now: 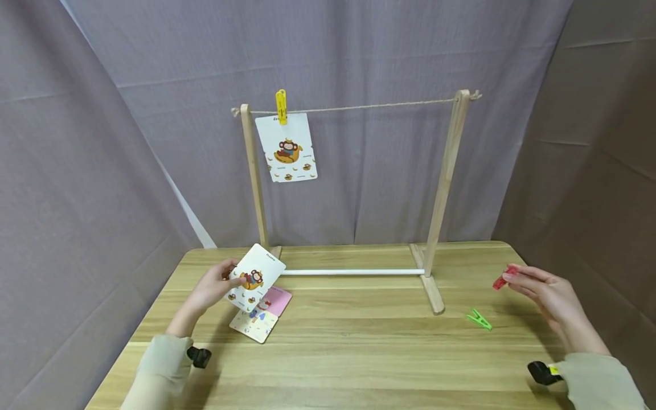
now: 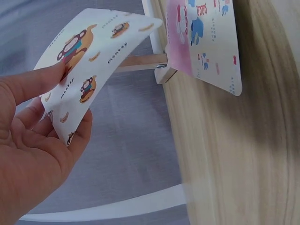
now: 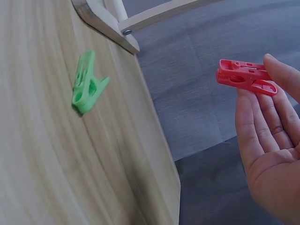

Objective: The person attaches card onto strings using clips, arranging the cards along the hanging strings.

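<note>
Rack (image 1: pixel 445 182): pale wood posts, smooth and square-edged, on flat feet; low white rod (image 1: pixel 353 272) between them; coarse twisted string (image 1: pixel 379 106) tied across the top.

Left hand (image 1: pixel 215 290): pinching the monkey card (image 1: pixel 263 266) between thumb and fingers, in front of the rack's left post. Card thin, white, round-cornered, printed with a monkey on a banana; it bows slightly in the grip and tilts.

Right hand (image 1: pixel 550 293): pinching the red clip (image 3: pixel 241 75) between thumb and fingertips, to the right of the rack. Clip of moulded plastic, nose pointing away from the palm.

Hung card (image 1: pixel 289 131): matching print, hanging from the string near the rack's left post; yellow clip (image 1: pixel 281 106) across its top edge.

Pink card (image 1: pixel 279 299) and cream card (image 1: pixel 258 329): overlapping on the desk (image 1: pixel 348 353), in front of the rack's left foot.

Green clip (image 1: pixel 479 319): V-shaped plastic, on the desk, in front and to the right of the rack's right foot.

Handling, as judged: a light hold near the card's edge should spare it creases and leave the top margin free; thumb and fingers squarely on the clip's tails should part its nose evenly. Red clip and monkey card are well apart; bringing them together calls for a level card.
</note>
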Demonstrator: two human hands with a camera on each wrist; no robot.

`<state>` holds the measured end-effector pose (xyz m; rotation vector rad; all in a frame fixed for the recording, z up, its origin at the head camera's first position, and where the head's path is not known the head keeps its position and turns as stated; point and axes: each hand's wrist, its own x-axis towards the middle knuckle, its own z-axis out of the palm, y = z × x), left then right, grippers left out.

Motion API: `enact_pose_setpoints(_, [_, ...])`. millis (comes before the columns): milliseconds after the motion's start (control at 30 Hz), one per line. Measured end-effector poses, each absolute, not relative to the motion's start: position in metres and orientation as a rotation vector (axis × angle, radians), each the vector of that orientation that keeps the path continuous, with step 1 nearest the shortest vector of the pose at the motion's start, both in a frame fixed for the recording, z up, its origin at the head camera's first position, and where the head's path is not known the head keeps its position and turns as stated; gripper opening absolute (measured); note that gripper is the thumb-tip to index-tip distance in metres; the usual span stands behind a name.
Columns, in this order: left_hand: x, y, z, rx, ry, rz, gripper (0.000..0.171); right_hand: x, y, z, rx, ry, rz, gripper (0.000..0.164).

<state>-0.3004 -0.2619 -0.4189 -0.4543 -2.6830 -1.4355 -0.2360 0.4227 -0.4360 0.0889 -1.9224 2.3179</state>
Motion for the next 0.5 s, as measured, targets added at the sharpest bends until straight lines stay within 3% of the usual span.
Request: enact_pose_setpoints(500, [-0.307,-0.258,-0.404,-0.519,-2.649,-1.464,0.036,-0.242,0.42,-0.419,0.083,-1.941,2.281,0.026])
